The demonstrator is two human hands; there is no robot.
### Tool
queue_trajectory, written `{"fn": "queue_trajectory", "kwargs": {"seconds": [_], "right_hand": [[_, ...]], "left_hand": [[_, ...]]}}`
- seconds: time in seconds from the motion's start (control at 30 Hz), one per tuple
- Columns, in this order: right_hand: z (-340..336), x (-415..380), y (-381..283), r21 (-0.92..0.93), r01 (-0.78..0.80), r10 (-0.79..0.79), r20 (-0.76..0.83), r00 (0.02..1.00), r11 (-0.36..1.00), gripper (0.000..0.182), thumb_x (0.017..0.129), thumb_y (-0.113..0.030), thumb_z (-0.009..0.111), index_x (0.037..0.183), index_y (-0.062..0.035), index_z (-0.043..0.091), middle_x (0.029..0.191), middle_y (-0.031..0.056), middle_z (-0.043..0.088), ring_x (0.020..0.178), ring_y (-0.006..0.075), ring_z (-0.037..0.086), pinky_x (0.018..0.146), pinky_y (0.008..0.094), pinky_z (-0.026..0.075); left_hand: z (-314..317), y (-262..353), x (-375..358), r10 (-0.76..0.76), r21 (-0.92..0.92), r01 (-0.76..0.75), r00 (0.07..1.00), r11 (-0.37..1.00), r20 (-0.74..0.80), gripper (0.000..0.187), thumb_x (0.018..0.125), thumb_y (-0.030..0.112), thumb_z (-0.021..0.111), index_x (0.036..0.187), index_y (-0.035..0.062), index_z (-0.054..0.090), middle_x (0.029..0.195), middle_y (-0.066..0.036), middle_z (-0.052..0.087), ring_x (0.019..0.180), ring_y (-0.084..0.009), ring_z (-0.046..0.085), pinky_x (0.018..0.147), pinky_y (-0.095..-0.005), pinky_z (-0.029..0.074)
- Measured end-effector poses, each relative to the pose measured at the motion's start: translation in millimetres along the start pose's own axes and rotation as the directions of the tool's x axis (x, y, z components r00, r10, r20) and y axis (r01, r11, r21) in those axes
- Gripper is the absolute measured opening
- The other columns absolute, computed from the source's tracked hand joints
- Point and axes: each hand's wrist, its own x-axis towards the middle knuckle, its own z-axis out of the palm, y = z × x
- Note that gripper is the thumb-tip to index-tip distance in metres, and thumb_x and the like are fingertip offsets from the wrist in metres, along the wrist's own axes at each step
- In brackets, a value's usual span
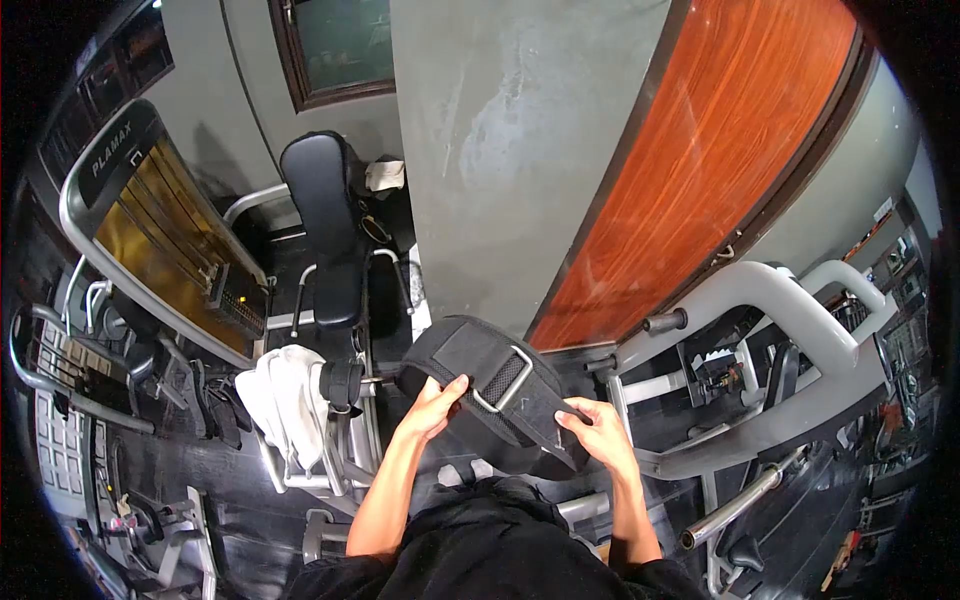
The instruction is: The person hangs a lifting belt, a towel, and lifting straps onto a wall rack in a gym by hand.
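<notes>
Holding a black lifting belt (490, 385) in front of the body, the left hand (432, 408) grasps its left side and the right hand (598, 430) pinches the strap end beside the metal buckle (505, 380). A white towel (285, 400) hangs on a machine nearby.

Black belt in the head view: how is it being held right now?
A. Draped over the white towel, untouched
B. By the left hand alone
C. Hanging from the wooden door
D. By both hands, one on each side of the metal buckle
D. The left hand grips the black belt on one side of the metal buckle, and the right hand holds it on the other side.
</notes>
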Motion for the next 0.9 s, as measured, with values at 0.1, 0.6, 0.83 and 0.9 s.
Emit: {"fn": "queue_trajectory", "kwargs": {"seconds": [0.1,0.6,0.83,0.9], "right_hand": [[-5,0,7,-0.085,0.051,-0.057,-0.064,0.996,0.995,0.027,0.082,-0.015,0.067,0.104,-0.0012,0.066,0.091,0.0091,0.069,0.086,0.0166,0.065,0.078,0.0289,0.048],[14,5,10,0.118,0.062,-0.089,0.241,0.967,0.991,0.028,0.094,-0.009,0.053,0.12,0.002,0.052,0.108,0.0036,0.059,0.099,0.0081,0.052,0.089,0.024,0.042],[25,19,23,0.575,-0.009,-0.224,0.332,0.916,0.818,0.043,0.089,-0.011,0.06,0.129,-0.0013,0.046,0.124,0.0045,0.054,0.117,0.0134,0.047,0.104,0.0295,0.03],[27,18,18,0.633,0.03,-0.255,0.268,0.929,0.774,0.043,0.088,-0.012,0.063,0.127,-0.0015,0.049,0.122,0.0053,0.056,0.115,0.0143,0.049,0.103,0.0298,0.032]], "left_hand": [[0,-1,-3,0.024,0.073,-0.025,1.0,0.997,0.009,0.079,0.084,0.033,0.069,0.141,-0.0004,0.025,0.138,-0.011,0.039,0.128,-0.022,0.036,0.107,-0.035,0.029],[7,12,-15,-0.02,0.322,-0.032,0.988,0.946,0.156,0.081,0.081,0.031,0.073,0.139,-0.0024,0.027,0.136,-0.011,0.041,0.126,-0.0226,0.038,0.107,-0.0342,0.03],[5,9,-13,-0.111,0.406,0.003,0.964,0.914,0.242,0.077,0.082,0.031,0.072,0.138,-0.0033,0.031,0.134,-0.012,0.043,0.126,-0.0227,0.038,0.105,-0.0341,0.03],[7,7,-14,-0.099,0.377,0.004,0.968,0.926,0.232,0.075,0.082,0.03,0.072,0.136,-0.0034,0.032,0.133,-0.011,0.044,0.125,-0.0222,0.038,0.105,-0.0341,0.03]]}}
